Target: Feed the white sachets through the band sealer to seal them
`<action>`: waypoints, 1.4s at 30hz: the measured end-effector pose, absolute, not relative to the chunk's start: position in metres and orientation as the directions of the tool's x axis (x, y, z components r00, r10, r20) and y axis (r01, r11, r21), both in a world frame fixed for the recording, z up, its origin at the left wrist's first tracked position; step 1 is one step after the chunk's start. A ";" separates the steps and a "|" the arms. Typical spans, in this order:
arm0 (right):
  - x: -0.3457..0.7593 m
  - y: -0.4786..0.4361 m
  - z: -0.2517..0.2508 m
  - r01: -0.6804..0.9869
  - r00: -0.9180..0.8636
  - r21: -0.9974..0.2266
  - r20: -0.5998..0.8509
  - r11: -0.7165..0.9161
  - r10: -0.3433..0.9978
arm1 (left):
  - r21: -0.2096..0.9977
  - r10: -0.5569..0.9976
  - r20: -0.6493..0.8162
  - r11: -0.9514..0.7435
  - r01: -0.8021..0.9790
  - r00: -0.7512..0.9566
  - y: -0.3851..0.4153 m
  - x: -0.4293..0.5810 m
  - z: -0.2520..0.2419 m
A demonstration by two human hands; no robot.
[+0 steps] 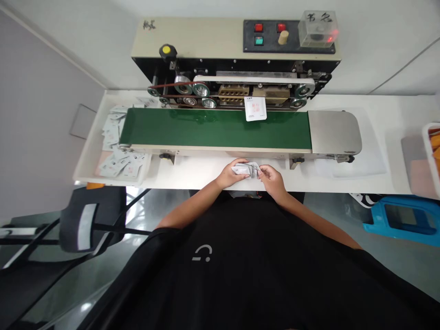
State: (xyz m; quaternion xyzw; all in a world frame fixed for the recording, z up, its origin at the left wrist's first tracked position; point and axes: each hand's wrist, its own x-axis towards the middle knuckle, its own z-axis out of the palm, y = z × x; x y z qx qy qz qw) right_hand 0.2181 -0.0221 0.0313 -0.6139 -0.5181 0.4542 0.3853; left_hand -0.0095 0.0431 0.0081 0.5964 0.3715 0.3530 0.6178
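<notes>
The left hand (231, 176) and right hand (273, 179) close narrowly around a small stack of white printed sachets (245, 169), held just in front of the long green rubber conveyor belt (216, 129); one white sachet (255, 109) stands at the belt's far edge, beside the metal rollers (201, 89).

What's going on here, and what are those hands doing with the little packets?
A person is holding a small stack of white sachets with the left hand and the right hand, just in front of a band sealer's green conveyor belt. One white sachet lies at the belt's far edge, beside the sealer's rollers. More sachets are piled in a white tray at the belt's left end.
</notes>
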 end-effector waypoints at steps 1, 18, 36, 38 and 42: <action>0.218 -0.022 0.032 0.259 0.061 -0.948 -0.174 -0.184 0.983 | 0.999 0.876 -0.039 0.042 0.005 0.480 0.043 -0.010 0.008; 0.234 -0.035 0.126 -0.443 0.288 -0.860 -0.405 -0.254 0.868 | 0.995 0.879 -0.090 0.094 0.014 0.468 0.042 -0.011 0.011; 0.358 0.084 0.170 0.010 0.430 -0.984 -0.156 -0.178 0.889 | 0.994 0.887 -0.109 0.091 0.062 0.448 0.042 -0.008 0.015; 0.358 0.098 0.172 -0.033 0.412 -0.973 -0.220 -0.227 0.884 | 0.994 0.888 -0.111 0.093 0.062 0.446 0.042 -0.008 0.015; 0.352 0.119 0.178 -0.140 0.375 -0.935 -0.355 -0.327 0.856 | 0.995 0.889 -0.102 0.092 0.044 0.447 0.041 -0.009 0.015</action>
